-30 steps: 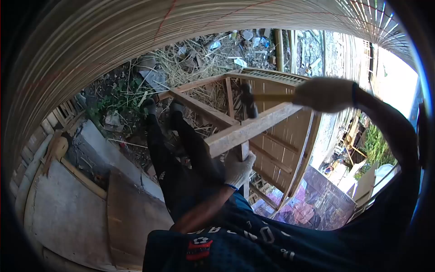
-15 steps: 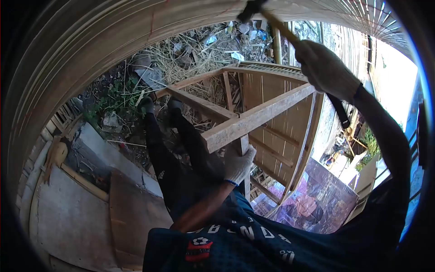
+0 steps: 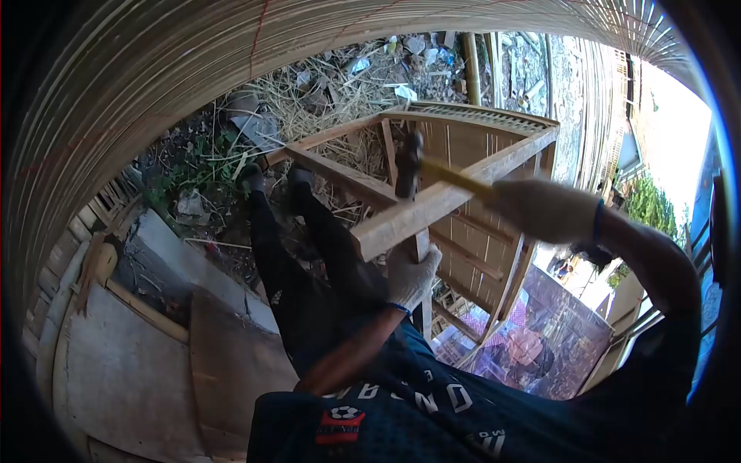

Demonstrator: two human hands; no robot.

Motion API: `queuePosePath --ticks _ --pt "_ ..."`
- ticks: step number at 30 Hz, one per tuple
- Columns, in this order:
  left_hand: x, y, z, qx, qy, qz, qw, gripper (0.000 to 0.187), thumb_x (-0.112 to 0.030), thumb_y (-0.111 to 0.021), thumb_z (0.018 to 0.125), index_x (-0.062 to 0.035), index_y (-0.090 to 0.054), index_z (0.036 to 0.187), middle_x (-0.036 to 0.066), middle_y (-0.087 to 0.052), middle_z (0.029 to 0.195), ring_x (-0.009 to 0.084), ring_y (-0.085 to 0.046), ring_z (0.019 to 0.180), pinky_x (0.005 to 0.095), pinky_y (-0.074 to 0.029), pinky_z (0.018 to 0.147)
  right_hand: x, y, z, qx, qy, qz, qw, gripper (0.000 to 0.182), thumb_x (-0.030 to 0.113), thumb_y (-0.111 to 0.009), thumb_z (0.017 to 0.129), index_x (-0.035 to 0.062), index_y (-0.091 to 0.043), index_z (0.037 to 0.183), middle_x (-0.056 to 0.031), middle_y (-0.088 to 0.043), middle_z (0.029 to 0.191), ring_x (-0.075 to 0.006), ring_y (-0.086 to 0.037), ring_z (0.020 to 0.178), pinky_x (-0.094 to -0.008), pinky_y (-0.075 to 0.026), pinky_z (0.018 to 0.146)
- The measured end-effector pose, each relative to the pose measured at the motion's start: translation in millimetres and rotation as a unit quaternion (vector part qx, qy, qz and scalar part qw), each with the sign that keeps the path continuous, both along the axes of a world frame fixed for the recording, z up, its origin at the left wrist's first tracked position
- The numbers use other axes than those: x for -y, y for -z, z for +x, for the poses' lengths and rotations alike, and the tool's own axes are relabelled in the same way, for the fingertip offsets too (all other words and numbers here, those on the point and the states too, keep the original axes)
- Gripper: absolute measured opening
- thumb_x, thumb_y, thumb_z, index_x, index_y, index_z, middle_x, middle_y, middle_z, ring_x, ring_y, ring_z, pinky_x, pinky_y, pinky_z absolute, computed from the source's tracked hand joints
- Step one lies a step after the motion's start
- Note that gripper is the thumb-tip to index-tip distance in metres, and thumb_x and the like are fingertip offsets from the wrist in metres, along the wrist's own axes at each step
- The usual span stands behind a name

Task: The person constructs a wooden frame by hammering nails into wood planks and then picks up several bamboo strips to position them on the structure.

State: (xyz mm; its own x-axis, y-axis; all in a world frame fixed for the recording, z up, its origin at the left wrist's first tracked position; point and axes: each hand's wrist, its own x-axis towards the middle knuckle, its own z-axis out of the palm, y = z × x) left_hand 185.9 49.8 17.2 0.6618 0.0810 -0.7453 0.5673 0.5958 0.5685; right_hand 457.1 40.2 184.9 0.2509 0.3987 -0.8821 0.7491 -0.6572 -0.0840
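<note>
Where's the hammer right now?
In the head view the hammer is just right of centre, gripped by the gloved right hand, its head down at the wooden frame's near rail, above the left hand.

R hand (image 3: 544,210) & hammer (image 3: 421,171) motion-blurred; post under L hand (image 3: 411,275) partly hidden.

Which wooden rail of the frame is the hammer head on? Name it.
The near top rail, running diagonally above the gloved left hand; the hammer head meets it, unlike the far rail.

White lettering on the dark shirt (image 3: 432,401) is upside down, unreadable
</note>
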Motion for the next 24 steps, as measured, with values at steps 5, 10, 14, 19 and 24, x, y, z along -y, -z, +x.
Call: queuePosePath --ticks 5,10,14,19,24 --pt "13.4 15.1 -16.9 -0.008 0.041 -0.04 0.998 0.022 -0.02 -0.077 0.084 -0.0011 -0.065 0.088 0.007 -0.065 0.068 0.017 -0.069 0.064 0.0357 -0.054 0.06 -59.6 -23.0 29.8 0.003 0.104 -0.072 0.992 0.027 0.021 -0.044 0.109 0.0057 -0.06 0.125 -0.0082 -0.062 0.095 -0.0181 -0.064 0.079 -0.0358 -0.058 0.08" --pt "20.8 28.1 -17.2 -0.008 0.034 -0.03 0.999 0.027 -0.021 -0.076 0.084 0.0008 -0.066 0.095 0.008 -0.07 0.077 0.019 -0.071 0.07 0.0369 -0.055 0.066 -23.2 -12.2 -4.7 0.036 0.101 0.011 0.994 0.025 0.015 -0.046 0.107 0.0047 -0.058 0.127 -0.0081 -0.062 0.092 -0.0194 -0.065 0.078 -0.035 -0.059 0.076" --pt "4.5 15.3 -9.0 0.017 0.028 -0.037 0.999 0.03 -0.024 -0.078 0.082 0.0009 -0.066 0.095 0.011 -0.07 0.08 0.0236 -0.073 0.076 0.0385 -0.056 0.07 -65.2 -37.2 11.5 -0.085 -0.011 -0.254 0.963 0.028 0.017 -0.042 0.109 0.0038 -0.061 0.125 -0.0111 -0.066 0.094 -0.0236 -0.07 0.081 -0.0399 -0.06 0.079" --pt "21.4 28.0 -17.3 -0.027 0.068 -0.016 0.997 0.035 -0.026 -0.079 0.081 0.001 -0.066 0.099 0.013 -0.069 0.081 0.0271 -0.073 0.079 0.0399 -0.057 0.073 -24.9 -18.3 15.3 0.185 0.048 -0.015 0.981 0.02 0.017 -0.058 0.1 0.002 -0.062 0.112 -0.0096 -0.06 0.096 -0.0211 -0.062 0.09 -0.0382 -0.055 0.081" --pt "23.0 24.3 -14.5 0.023 0.045 0.012 0.999 0.023 -0.021 -0.074 0.086 -0.0007 -0.068 0.094 0.009 -0.068 0.074 0.0174 -0.069 0.069 0.0357 -0.054 0.065 -65.3 -36.2 -5.2 -0.102 0.036 -0.269 0.957 0.031 0.023 -0.047 0.109 0.0013 -0.061 0.126 -0.0147 -0.064 0.098 -0.0236 -0.068 0.089 -0.0378 -0.057 0.088"
